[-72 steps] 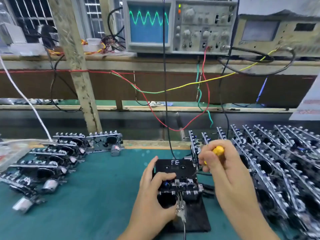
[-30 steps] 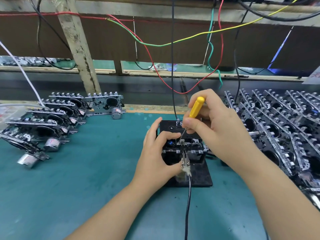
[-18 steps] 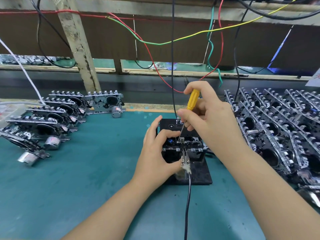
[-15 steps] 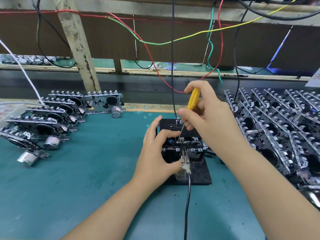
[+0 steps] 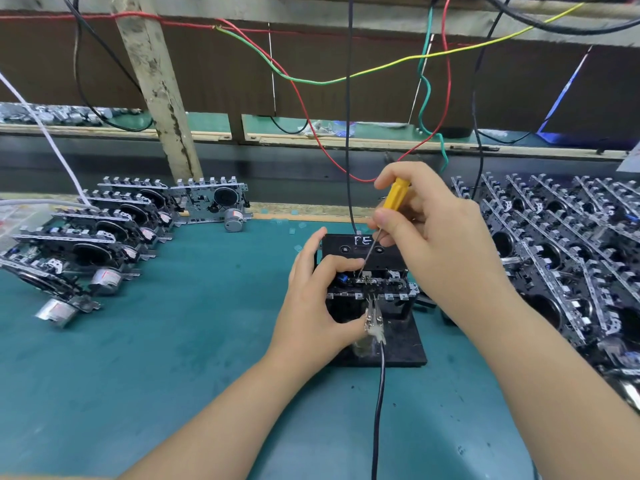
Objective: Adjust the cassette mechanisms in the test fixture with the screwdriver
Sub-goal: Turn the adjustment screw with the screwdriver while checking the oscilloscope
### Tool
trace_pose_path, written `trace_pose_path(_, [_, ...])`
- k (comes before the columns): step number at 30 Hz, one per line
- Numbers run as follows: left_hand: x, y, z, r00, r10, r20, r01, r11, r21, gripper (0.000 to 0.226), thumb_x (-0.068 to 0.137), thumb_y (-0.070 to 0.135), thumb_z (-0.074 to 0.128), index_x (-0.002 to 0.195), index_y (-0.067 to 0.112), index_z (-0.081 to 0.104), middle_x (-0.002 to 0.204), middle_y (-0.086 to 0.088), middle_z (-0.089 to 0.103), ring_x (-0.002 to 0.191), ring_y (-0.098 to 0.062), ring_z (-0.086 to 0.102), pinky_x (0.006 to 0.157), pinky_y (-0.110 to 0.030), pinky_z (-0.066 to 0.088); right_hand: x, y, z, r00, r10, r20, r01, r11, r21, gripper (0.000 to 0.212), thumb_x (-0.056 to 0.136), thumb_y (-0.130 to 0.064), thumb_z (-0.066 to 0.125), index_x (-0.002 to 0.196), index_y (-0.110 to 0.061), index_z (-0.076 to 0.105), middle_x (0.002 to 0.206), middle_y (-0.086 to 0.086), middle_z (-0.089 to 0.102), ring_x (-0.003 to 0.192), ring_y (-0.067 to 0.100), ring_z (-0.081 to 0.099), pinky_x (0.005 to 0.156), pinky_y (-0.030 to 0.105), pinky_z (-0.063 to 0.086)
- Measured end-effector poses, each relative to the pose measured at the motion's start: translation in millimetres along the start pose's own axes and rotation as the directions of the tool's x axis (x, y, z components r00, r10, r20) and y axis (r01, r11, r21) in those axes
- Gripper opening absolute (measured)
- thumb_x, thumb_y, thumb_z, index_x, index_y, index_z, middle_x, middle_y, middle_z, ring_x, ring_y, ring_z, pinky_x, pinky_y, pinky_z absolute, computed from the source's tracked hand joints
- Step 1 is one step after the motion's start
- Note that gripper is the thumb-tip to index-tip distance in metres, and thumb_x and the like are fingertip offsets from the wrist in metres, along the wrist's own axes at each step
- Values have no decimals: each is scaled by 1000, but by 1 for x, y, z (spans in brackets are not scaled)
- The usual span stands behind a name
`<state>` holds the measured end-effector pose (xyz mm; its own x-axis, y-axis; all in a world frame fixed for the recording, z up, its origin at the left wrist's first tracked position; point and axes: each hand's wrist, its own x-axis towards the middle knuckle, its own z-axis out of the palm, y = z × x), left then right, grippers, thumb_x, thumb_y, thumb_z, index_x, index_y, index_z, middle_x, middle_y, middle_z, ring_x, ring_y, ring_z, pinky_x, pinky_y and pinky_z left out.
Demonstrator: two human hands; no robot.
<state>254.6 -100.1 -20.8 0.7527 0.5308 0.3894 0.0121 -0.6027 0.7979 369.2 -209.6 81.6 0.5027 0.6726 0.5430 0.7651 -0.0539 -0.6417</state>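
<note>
Fingers pinch screwdriver (tip on cassette mechanism).

Open mat left of fixture; mechanism rows crowd right (cable crosses front).

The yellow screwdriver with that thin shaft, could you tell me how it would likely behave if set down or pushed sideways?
The screwdriver looks light; the right hand pinches it. Its rounded handle would probably roll on the mat. The thin shaft might flex.
</note>
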Motion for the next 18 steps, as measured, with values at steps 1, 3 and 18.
trace_pose_path(1, [0, 0, 0, 1000, 2, -1, -2, 1000, -3, 69, 67, 29, 89, 108, 66, 47, 161, 27, 8, 150, -5, 18, 112, -34, 35, -1, 1, -1, 1000, 0, -5, 0, 1000, 7, 23, 98, -9, 63, 113, -25, 56, 77, 2, 69, 71, 9, 71, 75, 44, 57])
trace_pose_path(3, [0, 0, 0, 1000, 7, -1, -7, 1000, -3, 71, 67, 28, 89, 107, 67, 46, 161, 27, 8, 150, -5, 18, 111, -33, 34, -3, 1, -1, 1000, -7, -20, 7, 1000, 26, 23, 98, -9, 62, 113, -25, 55, 78, 4, 69, 71, 11, 71, 76, 46, 58])
trace_pose_path(18, [-1, -1, 1, 1000, -5, -2, 5, 1000, 4, 64, 68, 28, 89, 112, 56, 52, 161, 27, 8, 150, -1, 15, 110, -29, 32, -6, 3, -2, 1000, -12, -23, 13, 1000, 26, 22, 97, -11, 62, 112, -25, 54, 77, 4, 69, 70, 17, 70, 76, 50, 57])
